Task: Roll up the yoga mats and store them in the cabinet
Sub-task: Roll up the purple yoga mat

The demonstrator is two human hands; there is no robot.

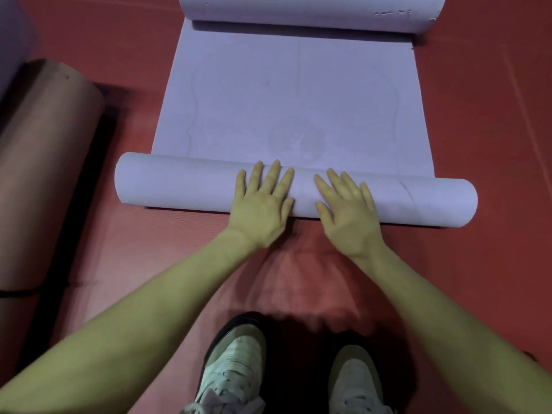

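Note:
A pale lavender yoga mat (286, 94) lies on the red floor, rolled from both ends. Its near end forms a tight roll (179, 183) lying crosswise in front of me; its far end curls into a thicker roll (313, 10) at the top edge. My left hand (263, 201) and my right hand (346, 207) rest flat on the near roll, side by side near its middle, fingers straight and spread, pointing away from me. A tan rolled mat (44, 156) lies on the floor to the left.
My two white sneakers (236, 363) stand on the red floor (478, 121) just behind the near roll. A lavender object (12, 40) shows blurred at the top left corner, beyond the tan roll. No cabinet is in view.

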